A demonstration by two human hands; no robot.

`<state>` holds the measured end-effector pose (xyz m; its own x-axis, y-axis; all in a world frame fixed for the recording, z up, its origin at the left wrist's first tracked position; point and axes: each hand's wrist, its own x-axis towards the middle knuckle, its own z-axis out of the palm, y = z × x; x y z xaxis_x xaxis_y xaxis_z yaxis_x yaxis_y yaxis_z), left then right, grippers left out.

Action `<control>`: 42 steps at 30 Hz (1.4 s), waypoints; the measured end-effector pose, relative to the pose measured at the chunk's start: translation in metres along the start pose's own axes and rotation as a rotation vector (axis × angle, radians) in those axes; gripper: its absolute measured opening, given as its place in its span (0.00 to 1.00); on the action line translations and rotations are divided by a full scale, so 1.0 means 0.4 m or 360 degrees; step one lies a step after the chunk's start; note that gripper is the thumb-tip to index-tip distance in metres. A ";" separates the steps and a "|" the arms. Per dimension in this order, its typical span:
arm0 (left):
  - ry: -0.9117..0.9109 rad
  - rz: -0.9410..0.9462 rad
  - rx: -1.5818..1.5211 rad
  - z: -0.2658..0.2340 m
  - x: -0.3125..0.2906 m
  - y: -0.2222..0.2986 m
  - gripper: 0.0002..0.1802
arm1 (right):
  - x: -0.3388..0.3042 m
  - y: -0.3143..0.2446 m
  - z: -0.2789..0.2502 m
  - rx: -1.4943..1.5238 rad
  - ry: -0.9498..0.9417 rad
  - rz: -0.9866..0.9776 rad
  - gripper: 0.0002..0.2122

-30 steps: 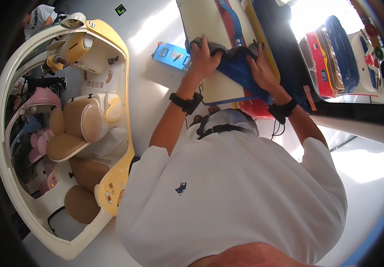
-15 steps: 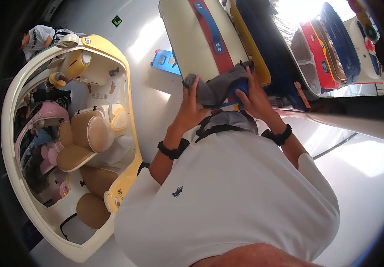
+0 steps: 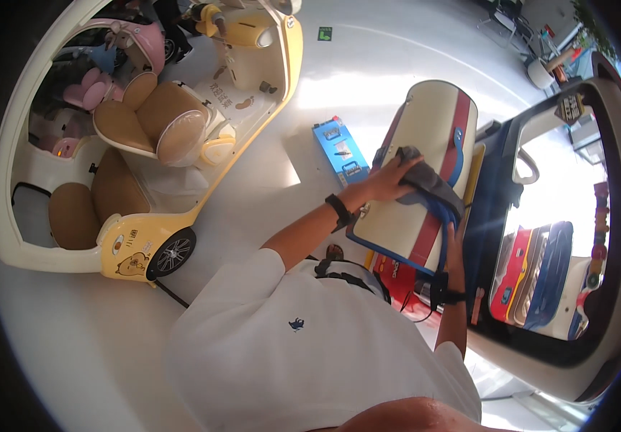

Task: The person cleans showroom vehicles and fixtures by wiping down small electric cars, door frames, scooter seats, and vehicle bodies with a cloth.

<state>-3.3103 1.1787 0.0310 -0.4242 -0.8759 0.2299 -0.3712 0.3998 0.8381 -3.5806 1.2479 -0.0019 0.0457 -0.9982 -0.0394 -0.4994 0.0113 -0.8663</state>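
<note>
The gray cloth (image 3: 431, 189) slants across the cream box (image 3: 425, 119) from the left hand (image 3: 388, 181), which grips it, toward the right hand (image 3: 455, 253), whose hold I can't tell.

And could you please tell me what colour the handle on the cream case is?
The handle is blue; it shows best in the head view.

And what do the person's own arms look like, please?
Both arms have short, plain white sleeves and are bare below. A black band circles the left wrist; on the right wrist, a black strap carries a dark block. No markings show on the sleeves.
</note>
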 end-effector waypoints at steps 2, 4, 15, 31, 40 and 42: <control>0.0139 0.0076 -0.0089 0.020 -0.043 0.040 0.36 | -0.037 -0.014 -0.008 -0.0006 0.0066 0.0098 0.31; 0.0145 0.0192 -0.0132 0.012 -0.097 0.103 0.30 | -0.070 -0.002 -0.011 -0.0047 0.0088 0.0158 0.30; -0.0600 0.0350 0.0374 -0.118 -0.130 0.034 0.26 | -0.034 -0.312 0.100 -0.1127 0.0330 0.0247 0.24; 0.0514 -0.0412 -0.0063 -0.535 -0.652 -0.105 0.21 | 0.102 -0.505 0.748 -0.0810 -0.1341 -0.1105 0.16; 0.1234 -0.1564 0.0035 -0.722 -0.870 -0.158 0.21 | 0.217 -0.793 1.130 -0.0534 -0.1705 -0.1485 0.09; 0.1359 -0.1580 -0.0188 -0.734 -0.928 -0.304 0.24 | 0.215 -0.865 1.218 -0.0457 -0.1686 -0.1682 0.08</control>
<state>-2.8650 1.3759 -0.0111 0.6545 -0.6925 -0.3034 -0.1278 -0.4969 0.8583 -2.9826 1.1870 0.0519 0.9960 -0.0388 0.0810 0.0185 -0.7942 -0.6074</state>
